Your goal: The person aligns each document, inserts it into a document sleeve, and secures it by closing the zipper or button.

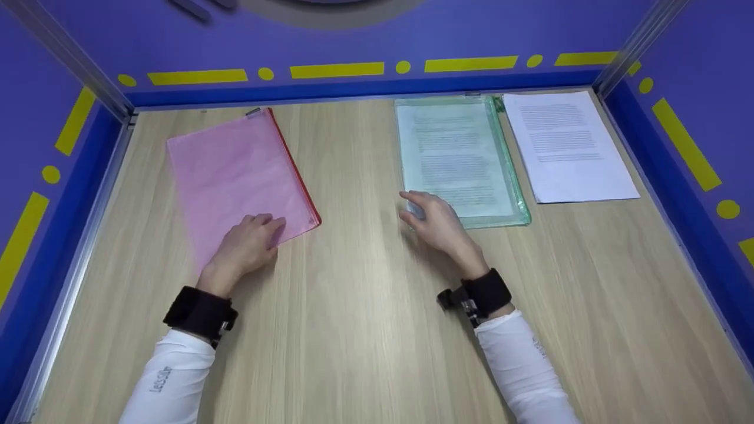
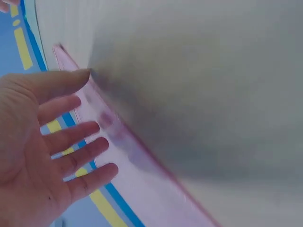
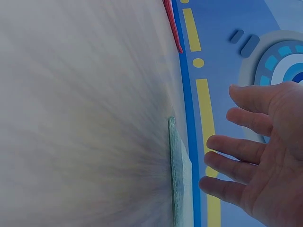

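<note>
One pink folder (image 1: 230,159) lies aslant near the far left corner of the table (image 1: 353,330). I have the left hand (image 1: 244,244) over its near edge, loose, fingers a bit bent; from my cameras I cannot tell if they touch it. I have the right hand (image 1: 439,224) over the near left corner of the green folder (image 1: 509,159), loose too, with a gap between thumb and fingers. That folder lies by the table's far edge, right of the middle, with printed pages (image 1: 453,171) inside. White paper (image 1: 565,141) sits beside it at the far right corner.
</note>
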The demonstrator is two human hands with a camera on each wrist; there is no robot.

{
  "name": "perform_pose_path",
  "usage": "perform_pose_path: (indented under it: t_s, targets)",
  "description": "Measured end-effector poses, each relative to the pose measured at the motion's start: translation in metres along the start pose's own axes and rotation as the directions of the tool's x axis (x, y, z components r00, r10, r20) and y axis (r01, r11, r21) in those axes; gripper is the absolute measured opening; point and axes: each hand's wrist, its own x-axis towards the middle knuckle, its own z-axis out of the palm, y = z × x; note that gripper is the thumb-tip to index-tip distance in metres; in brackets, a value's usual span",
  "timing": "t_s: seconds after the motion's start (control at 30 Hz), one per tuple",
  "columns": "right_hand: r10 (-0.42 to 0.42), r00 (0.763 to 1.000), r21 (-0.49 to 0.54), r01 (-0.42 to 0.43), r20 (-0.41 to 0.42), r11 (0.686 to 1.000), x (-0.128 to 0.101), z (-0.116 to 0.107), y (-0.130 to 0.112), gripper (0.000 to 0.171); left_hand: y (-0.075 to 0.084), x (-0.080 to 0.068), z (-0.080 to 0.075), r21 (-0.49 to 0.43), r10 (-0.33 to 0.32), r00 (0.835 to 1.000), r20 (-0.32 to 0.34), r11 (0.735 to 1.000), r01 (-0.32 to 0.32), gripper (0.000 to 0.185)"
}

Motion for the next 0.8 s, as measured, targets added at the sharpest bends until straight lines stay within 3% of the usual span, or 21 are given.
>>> perform_pose_path:
  t_s: [0.17, 0.3, 0.4, 0.63, 0.8]
  targets:
    - [0.006, 1.0, 0.034, -0.006, 0.013, 0.999, 0.0, 0.002, -0.002, 0.046, -0.01, -0.005, -0.006, 0.025, -0.005, 0.999, 0.051, 1.0, 0.003, 0.046]
    - [0.017, 1.0, 0.052, -0.018, 0.014, 0.998, 0.0, 0.001, -0.003, 0.046, -0.008, -0.004, -0.006, 0.012, -0.025, 0.997, 0.07, 1.0, 0.024, 0.03]
    - [0.023, 1.0, 0.052, -0.024, 0.015, 0.998, 0.0, 0.001, -0.002, 0.045, -0.006, -0.003, -0.004, 0.02, -0.032, 0.998, 0.056, 0.999, 0.031, 0.022]
    - [0.034, 0.999, 0.034, -0.035, 0.027, 0.999, -0.002, 0.0, -0.001, 0.046, -0.003, 0.0, 0.001, 0.052, -0.032, 0.998, 0.051, 0.998, 0.03, 0.029]
    - [0.016, 1.0, 0.027, -0.017, 0.021, 0.999, -0.002, 0.0, 0.0, 0.046, -0.002, 0.001, 0.008, 0.083, -0.021, 1.0, -0.006, 0.996, 0.021, 0.03]
